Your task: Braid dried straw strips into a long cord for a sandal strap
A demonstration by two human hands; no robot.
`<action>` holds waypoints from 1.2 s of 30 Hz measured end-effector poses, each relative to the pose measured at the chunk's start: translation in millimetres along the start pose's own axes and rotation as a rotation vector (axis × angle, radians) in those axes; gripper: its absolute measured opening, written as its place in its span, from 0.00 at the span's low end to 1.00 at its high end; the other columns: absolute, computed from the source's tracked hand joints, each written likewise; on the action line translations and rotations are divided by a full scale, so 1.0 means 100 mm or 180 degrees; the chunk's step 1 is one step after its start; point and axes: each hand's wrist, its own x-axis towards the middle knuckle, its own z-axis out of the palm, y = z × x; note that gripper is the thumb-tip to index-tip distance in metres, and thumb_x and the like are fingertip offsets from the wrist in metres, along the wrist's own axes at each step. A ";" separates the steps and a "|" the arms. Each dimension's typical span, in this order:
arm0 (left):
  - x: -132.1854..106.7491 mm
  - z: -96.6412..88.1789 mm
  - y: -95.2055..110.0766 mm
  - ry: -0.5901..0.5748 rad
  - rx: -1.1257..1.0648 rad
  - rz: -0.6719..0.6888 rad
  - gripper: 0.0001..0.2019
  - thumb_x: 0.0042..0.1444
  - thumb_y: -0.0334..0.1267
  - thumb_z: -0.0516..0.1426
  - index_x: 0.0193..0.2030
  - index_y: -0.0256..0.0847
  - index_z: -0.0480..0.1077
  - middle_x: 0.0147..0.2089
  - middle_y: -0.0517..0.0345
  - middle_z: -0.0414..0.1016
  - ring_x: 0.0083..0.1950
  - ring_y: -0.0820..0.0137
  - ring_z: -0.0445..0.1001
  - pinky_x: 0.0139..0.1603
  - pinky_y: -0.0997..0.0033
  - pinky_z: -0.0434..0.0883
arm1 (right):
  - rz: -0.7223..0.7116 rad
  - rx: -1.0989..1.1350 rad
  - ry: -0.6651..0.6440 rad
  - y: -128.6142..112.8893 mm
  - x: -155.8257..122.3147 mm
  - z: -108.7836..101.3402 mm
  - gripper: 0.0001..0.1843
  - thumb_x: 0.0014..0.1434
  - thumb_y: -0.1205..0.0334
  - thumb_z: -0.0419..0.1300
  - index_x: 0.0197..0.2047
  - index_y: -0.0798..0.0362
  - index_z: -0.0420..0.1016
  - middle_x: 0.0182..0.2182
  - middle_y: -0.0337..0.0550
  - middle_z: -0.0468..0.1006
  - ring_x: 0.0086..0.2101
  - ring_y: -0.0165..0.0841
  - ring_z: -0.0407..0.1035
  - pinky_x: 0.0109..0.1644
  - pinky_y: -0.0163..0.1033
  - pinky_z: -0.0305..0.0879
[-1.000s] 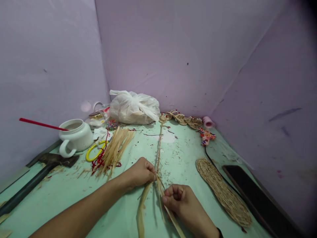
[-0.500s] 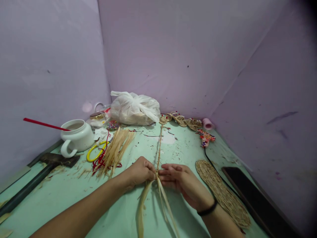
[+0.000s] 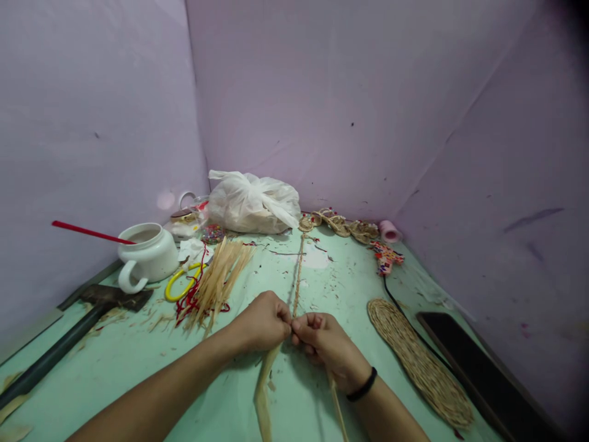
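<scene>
Nearest, one pale straw strip (image 3: 262,393) trails from under the left hand (image 3: 265,320) toward the person, and a second strip (image 3: 339,408) comes out below the right hand (image 3: 329,347), whose wrist wears a black band (image 3: 362,385). Both hands meet over the green table (image 3: 115,362), thumbs and fingers pinched tight on the near end of a thin straw braid (image 3: 298,282), the fingertips touching or nearly so; the exact spot between them is hidden. From the grip the braid runs straight away to the wall side.

Well to the right of the grip lies a dark flat slab (image 3: 483,371), and between the two is a woven sole (image 3: 418,362). Far to the left rests a black-handled tool (image 3: 55,350). Beyond the grip on the left, a bundle of straw (image 3: 223,279) lies across red yarn (image 3: 184,310), beside yellow-handled scissors (image 3: 171,298); past these stands a white pot (image 3: 154,258) with a red stick (image 3: 92,232) leaning out. Farther off on the right is a patterned gadget (image 3: 387,256) with a black cord. Farthest from the grip, along the wall, are a tied plastic bag (image 3: 253,205), small woven sandals (image 3: 338,222) and a pink spool (image 3: 390,231).
</scene>
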 end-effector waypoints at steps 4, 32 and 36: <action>-0.04 -0.03 0.04 0.0066 0.0491 -0.0007 0.12 0.38 0.32 0.49 0.22 0.33 0.74 0.19 0.56 0.70 0.22 0.75 0.62 0.23 0.76 0.55 | -0.0237 0.0069 0.0251 0.02 0.00 0.06 0.09 0.40 0.62 0.58 0.17 0.58 0.66 0.11 0.35 0.64 0.12 0.19 0.50 0.17 0.30 0.39; -0.05 0.01 0.07 -0.0226 -0.1621 -0.1093 0.08 0.36 0.37 0.55 0.18 0.33 0.66 0.13 0.60 0.63 0.12 0.77 0.59 0.11 0.79 0.54 | -0.0426 0.0689 -0.0222 0.02 0.00 0.04 0.13 0.36 0.60 0.65 0.20 0.58 0.67 0.17 0.40 0.71 0.19 0.24 0.62 0.24 0.30 0.54; -0.05 0.03 0.07 -0.0006 -0.1117 -0.1230 0.05 0.35 0.34 0.53 0.14 0.36 0.63 0.08 0.66 0.54 0.08 0.80 0.49 0.09 0.78 0.44 | -0.0804 -0.0336 0.0268 0.07 0.01 0.03 0.06 0.42 0.64 0.59 0.20 0.57 0.68 0.17 0.39 0.70 0.19 0.24 0.59 0.23 0.30 0.53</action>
